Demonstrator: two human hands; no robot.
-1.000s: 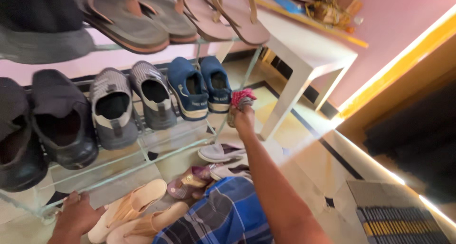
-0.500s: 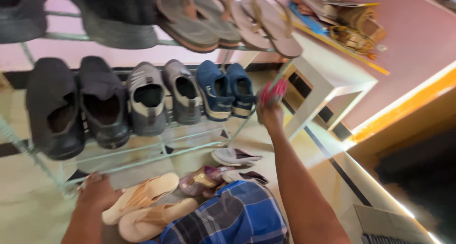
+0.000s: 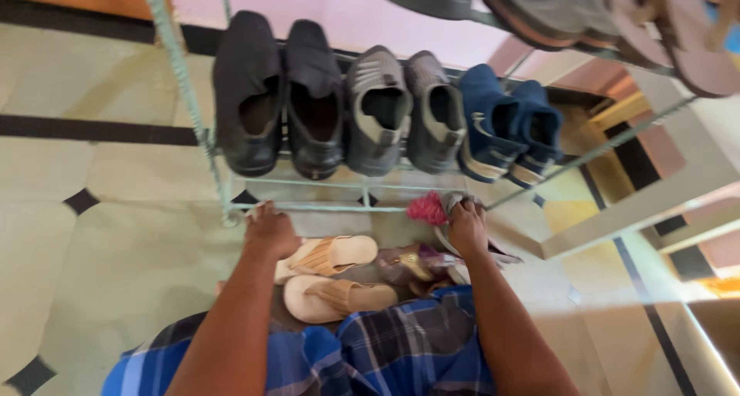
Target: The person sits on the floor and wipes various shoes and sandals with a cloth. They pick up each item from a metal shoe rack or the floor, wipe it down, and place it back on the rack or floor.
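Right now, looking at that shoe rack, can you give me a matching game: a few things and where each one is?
Things:
1 blue shoes
2 black shoes
3 tan sandals
4 pink cloth

Places:
A on the floor under the rack
B in the right hand
C left end of the middle shelf
D right end of the middle shelf

Pairs: 1-D, 2-C, 3-A, 4-B

Both forearms are bare from the elbow to the wrist: no sleeves, watch, bracelets or rings are visible. The left hand point(image 3: 270, 230) and right hand point(image 3: 468, 228) are ungloved. A garment of checked cloth point(image 3: 370, 350) covers the lower body at the bottom of the view: blue ground, crossed by dark navy bands and thin pale lines, lying in soft folds between the arms.
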